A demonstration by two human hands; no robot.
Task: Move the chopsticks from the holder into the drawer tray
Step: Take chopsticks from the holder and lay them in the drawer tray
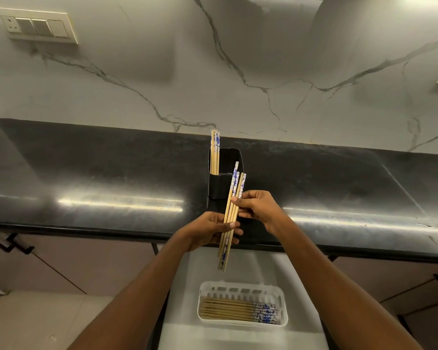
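While two hands held one bundle of chopsticks over the front of the counter, the left hand gripped its lower half and the right hand pinched higher up, four tips showing on top. Three more stood in the black holder. Others lay flat in the one white tray, too tightly packed to count.

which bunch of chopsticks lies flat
The blue-patterned wooden chopsticks in the white plastic tray; the upright bunch stands in the black holder, the tilted bunch is gripped by left hand and right hand.
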